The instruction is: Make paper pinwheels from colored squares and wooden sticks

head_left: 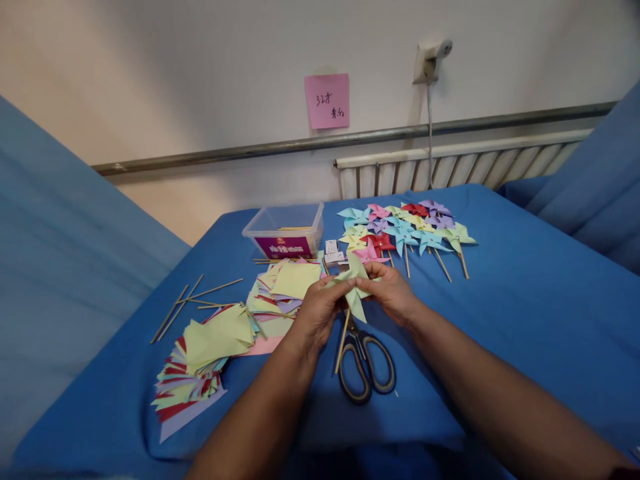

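Both hands, left [316, 310] and right [393, 290], pinch the green pinwheel [354, 283] between them.

Both hands raised over blue cloth [525, 300], left hand [315, 313] and right hand [393, 290] pinching a pale green pinwheel [355, 283] on a stick [343, 340]. Scissors [365, 363] just beneath, near side. Paper squares [215, 353] fanned to the left, loose sticks [190, 303] beyond. Clear box [285, 230] farther back. Finished pinwheels [405, 230] spread far right. Pink note [327, 101] on wall.
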`<state>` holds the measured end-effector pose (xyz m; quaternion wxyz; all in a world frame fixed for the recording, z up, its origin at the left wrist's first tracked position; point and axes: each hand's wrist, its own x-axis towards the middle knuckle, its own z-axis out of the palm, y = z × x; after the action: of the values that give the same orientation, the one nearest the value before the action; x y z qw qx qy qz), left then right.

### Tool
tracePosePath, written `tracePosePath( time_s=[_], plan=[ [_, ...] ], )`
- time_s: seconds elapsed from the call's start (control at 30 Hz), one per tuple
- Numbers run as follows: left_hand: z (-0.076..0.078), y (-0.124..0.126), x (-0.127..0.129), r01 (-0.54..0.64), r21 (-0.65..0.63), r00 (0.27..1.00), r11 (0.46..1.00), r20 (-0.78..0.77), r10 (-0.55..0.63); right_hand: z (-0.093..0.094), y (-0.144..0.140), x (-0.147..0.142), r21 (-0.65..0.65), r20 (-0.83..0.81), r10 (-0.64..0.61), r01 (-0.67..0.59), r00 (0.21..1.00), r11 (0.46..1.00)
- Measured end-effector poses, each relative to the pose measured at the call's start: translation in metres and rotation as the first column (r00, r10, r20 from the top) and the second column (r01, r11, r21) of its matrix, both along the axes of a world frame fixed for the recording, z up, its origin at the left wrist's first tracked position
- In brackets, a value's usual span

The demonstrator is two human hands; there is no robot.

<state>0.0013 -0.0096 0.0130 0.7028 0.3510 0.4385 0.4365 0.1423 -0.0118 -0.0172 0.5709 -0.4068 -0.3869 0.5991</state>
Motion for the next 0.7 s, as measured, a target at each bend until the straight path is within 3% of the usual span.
tracePosePath(
  time_s=[0.17, 0.47, 0.7],
  plan=[
    [0.0005, 0.0005, 0.0012, -0.070, -0.025, 0.991, 0.997, 0.113, 0.073, 0.0049, -0.0021, -0.0042, 0.013, 0.085, -0.017, 0.016, 0.996, 1.000],
    [-0.0060, 0.0030, -0.0024, -0.041, 0.063, 0.999, 0.997, -0.012, 0.042, 0.0025, -0.0005, -0.0036, 0.021, 0.196, -0.060, 0.057, 0.979, 0.998],
    [0.0001, 0.0022, -0.0008, -0.085, -0.002, 0.994, 0.996, 0.073, 0.085, 0.0033, -0.0025, -0.0028, 0.047, 0.142, -0.035, 0.029, 0.989, 0.998]
  ],
)
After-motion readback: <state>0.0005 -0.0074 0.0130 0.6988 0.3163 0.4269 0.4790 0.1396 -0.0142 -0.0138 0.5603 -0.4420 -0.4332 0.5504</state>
